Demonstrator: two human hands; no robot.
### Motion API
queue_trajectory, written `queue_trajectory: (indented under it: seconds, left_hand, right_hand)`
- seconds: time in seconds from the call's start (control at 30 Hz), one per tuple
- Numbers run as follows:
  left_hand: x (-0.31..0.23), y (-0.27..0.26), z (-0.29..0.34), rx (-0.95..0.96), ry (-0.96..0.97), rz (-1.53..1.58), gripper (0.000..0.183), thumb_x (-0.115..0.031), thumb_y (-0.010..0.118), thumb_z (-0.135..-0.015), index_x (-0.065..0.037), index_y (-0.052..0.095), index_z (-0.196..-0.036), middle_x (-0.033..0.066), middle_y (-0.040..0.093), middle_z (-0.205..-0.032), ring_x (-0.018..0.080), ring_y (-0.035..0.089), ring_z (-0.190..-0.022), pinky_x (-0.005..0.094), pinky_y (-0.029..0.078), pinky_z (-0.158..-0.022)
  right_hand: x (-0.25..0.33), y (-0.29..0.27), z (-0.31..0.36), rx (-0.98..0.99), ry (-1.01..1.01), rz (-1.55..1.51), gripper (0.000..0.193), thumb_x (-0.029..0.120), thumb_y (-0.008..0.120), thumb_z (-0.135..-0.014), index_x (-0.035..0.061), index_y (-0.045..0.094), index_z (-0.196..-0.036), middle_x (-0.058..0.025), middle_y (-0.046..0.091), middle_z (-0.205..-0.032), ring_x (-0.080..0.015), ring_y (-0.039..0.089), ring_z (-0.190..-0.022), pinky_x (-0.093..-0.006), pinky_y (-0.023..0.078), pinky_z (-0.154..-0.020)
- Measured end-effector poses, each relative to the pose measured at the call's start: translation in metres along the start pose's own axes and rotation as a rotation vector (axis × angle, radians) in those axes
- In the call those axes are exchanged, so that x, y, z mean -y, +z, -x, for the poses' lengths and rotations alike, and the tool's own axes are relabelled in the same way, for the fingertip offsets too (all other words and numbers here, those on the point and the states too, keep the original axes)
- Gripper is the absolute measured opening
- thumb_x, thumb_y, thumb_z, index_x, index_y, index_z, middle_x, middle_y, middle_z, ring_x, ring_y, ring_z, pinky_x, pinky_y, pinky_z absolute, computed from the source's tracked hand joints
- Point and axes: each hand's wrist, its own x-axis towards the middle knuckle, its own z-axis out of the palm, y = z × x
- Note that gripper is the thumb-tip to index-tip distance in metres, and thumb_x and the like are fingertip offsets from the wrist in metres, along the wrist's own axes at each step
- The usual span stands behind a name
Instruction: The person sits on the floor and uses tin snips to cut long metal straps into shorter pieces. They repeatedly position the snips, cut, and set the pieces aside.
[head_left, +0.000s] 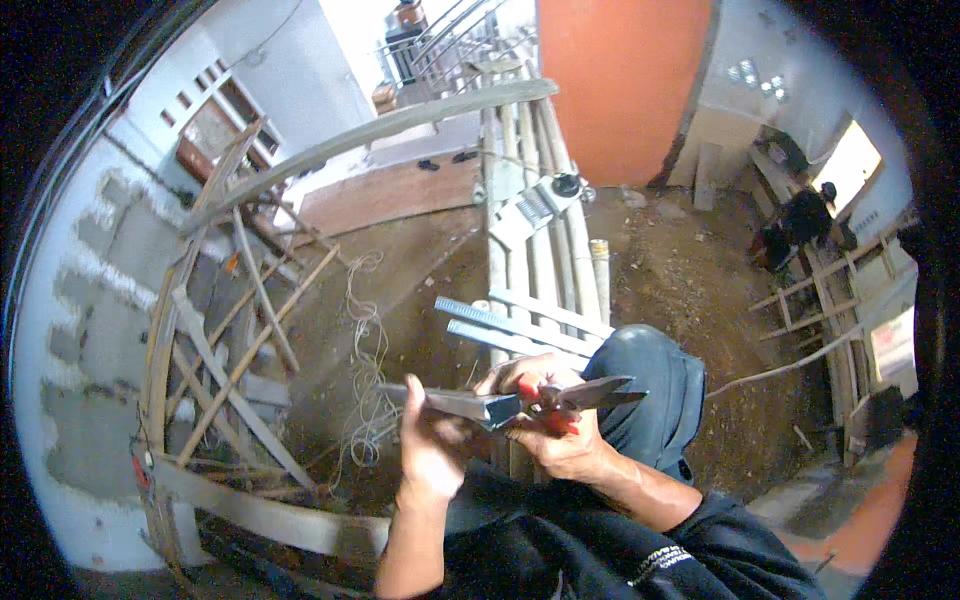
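Note:
In front of my body, my left hand [432,450] grips a short, thin metal channel [460,403], thumb raised at its side and the other fingers partly hidden and blurred. My right hand [560,450] is closed round a pair of tin snips [590,392] with red handles. Their blades point right, away from the channel, and look slightly parted. The channel's cut end lies close to the right hand's fingers; whether they touch it I cannot tell. Just beyond my hands, several light metal channels [510,335] rest across the bamboo poles [548,262], beside my dark-trousered knee [650,390].
A grey and white boxy object [537,208] sits on the poles. Wooden scaffold bars [262,330] stand at the left, with a curved beam [380,122] above. Tangled cord [362,390] hangs over the dirt floor [690,290]. An orange wall panel [620,90] rises ahead.

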Motion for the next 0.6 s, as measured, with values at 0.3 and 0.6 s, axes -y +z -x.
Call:
queue_trajectory:
  seconds: [0.3, 0.6]
  left_hand:
    - [-0.071, -0.039, -0.034, -0.032, 0.345, 0.414, 0.035, -0.030, 0.051, -0.103, -0.001, 0.051, -0.123, 0.0043, 0.053, -0.090, 0.0097, 0.047, -0.060, 0.0239, 0.043, -0.053]
    - [-0.079, -0.033, -0.031, -0.200, 0.678, 0.007, 0.064, -0.061, 0.044, -0.099, -0.009, 0.042, -0.136, 0.0013, 0.049, -0.083, 0.0088, 0.046, -0.054, 0.0241, 0.038, -0.045]
  right_hand:
    - [0.004, -0.008, 0.039, 0.133, 0.661, 0.459, 0.020, 0.020, 0.071, -0.091, 0.0076, 0.054, -0.090, -0.0005, 0.045, -0.073, -0.0122, 0.040, -0.069, -0.0306, 0.040, -0.062]
    - [-0.002, -0.005, 0.060, 0.654, 0.987, 0.502, 0.027, 0.020, 0.065, -0.091, -0.0010, 0.060, -0.107, -0.0092, 0.064, -0.088, -0.0171, 0.060, -0.086, -0.0339, 0.048, -0.080]
